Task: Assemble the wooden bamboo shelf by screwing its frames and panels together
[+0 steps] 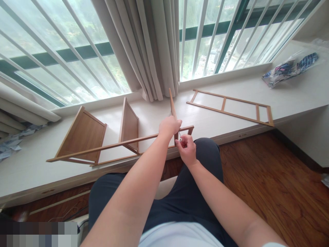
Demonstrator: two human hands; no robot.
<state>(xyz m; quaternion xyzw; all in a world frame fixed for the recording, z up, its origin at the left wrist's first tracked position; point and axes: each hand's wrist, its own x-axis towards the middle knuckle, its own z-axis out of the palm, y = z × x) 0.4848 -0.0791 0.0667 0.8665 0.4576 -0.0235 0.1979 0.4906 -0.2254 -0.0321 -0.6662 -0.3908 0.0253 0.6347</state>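
Note:
A partly assembled wooden shelf unit lies on its side along the white window ledge, its boards standing up from a side frame. My left hand is closed around the unit near its right end, where a narrow upright shelf board meets the frame rail. Just below it, my right hand pinches a thin, shiny metal tool, perhaps a hex key, against the joint. Its tip is hidden by the fingers. Two wider shelf boards, the left one and the middle one, stand farther left.
A separate ladder-like wooden frame lies flat on the white ledge to the right. Beyond it rests a patterned item in a clear plastic bag. Curtains hang behind the unit. Crumpled paper or plastic lies far left.

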